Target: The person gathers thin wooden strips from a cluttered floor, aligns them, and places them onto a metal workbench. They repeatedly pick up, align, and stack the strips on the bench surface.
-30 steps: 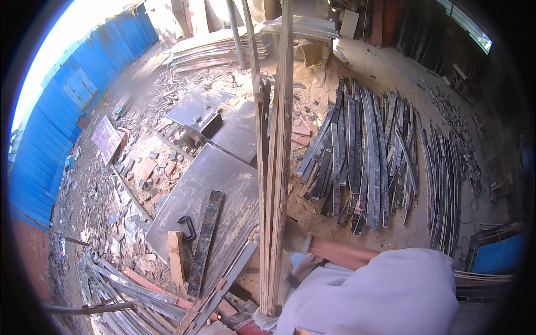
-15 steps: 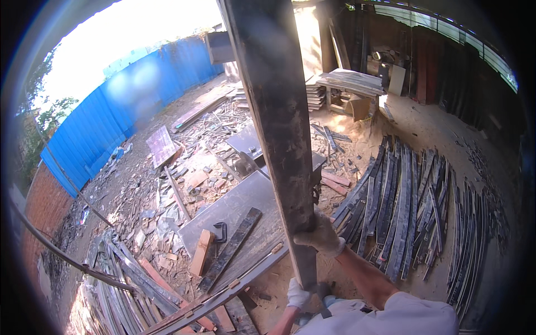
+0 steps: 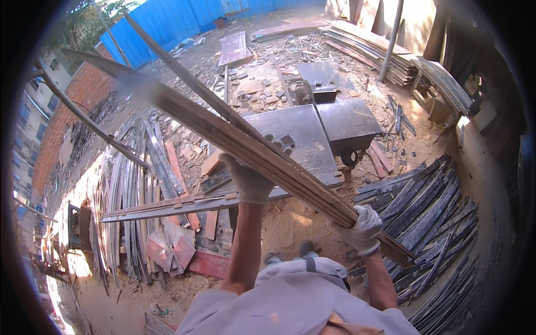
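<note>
Head view: my left hand [image 3: 249, 181] and right hand [image 3: 365, 228], both gloved, have their fingers clenched around the long board bundle [image 3: 262, 153], which slants above the dark tabletop [image 3: 304, 137]. I'd grip evenly and keep its far end off the wall.

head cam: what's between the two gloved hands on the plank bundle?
Only a bare stretch of the plank bundle spans from the left hand to the right hand; nothing else grips it, per the head view.

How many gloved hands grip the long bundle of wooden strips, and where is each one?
2. The left hand grips the bundle of wooden strips near its middle; the right hand grips it nearer the lower right end. No other hands show.
</note>
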Motion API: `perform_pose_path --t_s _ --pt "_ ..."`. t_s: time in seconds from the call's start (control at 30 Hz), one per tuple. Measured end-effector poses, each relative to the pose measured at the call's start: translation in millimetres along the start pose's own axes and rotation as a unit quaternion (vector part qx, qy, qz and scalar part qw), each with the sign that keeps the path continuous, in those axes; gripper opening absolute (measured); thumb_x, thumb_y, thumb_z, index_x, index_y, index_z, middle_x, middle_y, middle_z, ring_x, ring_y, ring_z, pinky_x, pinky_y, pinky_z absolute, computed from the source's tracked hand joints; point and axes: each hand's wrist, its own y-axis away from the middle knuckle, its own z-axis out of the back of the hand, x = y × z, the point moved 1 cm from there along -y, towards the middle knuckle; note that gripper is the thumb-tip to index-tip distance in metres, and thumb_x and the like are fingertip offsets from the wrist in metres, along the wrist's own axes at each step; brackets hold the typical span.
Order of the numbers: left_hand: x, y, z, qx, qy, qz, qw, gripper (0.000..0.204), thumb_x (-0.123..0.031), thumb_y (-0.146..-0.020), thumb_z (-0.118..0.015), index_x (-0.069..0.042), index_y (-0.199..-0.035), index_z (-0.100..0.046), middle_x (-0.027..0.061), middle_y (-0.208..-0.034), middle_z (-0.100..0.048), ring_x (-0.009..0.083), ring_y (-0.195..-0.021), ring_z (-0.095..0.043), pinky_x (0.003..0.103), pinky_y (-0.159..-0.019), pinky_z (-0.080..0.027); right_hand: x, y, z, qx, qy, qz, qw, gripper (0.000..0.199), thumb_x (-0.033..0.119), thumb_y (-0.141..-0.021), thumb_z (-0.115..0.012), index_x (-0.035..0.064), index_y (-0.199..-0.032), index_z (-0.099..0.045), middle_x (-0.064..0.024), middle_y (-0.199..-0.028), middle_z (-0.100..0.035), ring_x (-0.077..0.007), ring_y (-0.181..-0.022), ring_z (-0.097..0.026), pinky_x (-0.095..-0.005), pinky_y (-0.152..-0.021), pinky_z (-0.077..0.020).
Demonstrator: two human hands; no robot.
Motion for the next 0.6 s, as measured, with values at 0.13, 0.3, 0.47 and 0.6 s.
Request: perform_pose_path --t_s 0.13,0.3,0.47,0.6 --pt "31.7 49.0 74.7 -0.193 0.032 -0.017 0.981 0.092 -0.088 -0.093 -0.037 -0.010 -0.137 -0.057 0.0154 -0.119 -0.066 0.0373 -0.118 -0.061 0.062 -0.110 -0.047 -32.9 7.5 0.8 0.146 0.012 0.029 0.989 0.050 0.040 -0.071 -0.088 0.0082 -0.100 -0.062 -0.0135 -0.086 -0.060 -0.0374 -0.075 -0.062 -0.0501 -0.067 -0.0512" --pt "64.4 87.4 157.5 -0.270 0.036 -0.047 0.961 0.095 -0.090 -0.093 -0.027 -0.013 -0.139 -0.058 0.0165 -0.129 -0.065 0.0383 -0.125 -0.059 0.065 -0.112 -0.043 -54.5 -21.1 -13.6 0.299 -0.020 0.034 0.954 0.057 0.045 -0.064 -0.093 0.0078 -0.094 -0.063 -0.0138 -0.084 -0.060 -0.0358 -0.074 -0.064 -0.0479 -0.065 -0.0526" --pt "56.2 67.3 199.3 -0.304 0.135 -0.059 0.941 0.101 -0.091 -0.093 -0.023 -0.018 -0.159 -0.044 0.0175 -0.158 -0.049 0.0385 -0.145 -0.044 0.064 -0.123 -0.029 -59.9 -82.1 -49.4 0.352 -0.020 0.043 0.935 0.064 0.050 -0.057 -0.097 0.0068 -0.090 -0.064 -0.0133 -0.082 -0.062 -0.0348 -0.074 -0.065 -0.0468 -0.065 -0.0538" --pt "-6.6 29.7 248.2 -0.388 0.174 -0.075 0.902 0.078 -0.065 -0.104 -0.032 -0.010 -0.158 -0.044 0.0140 -0.164 -0.044 0.0344 -0.150 -0.040 0.054 -0.125 -0.030 -56.1 -136.8 -74.1 0.389 0.000 0.061 0.919 0.061 0.046 -0.057 -0.097 0.0064 -0.091 -0.065 -0.0132 -0.081 -0.061 -0.0337 -0.075 -0.066 -0.0461 -0.067 -0.0545"
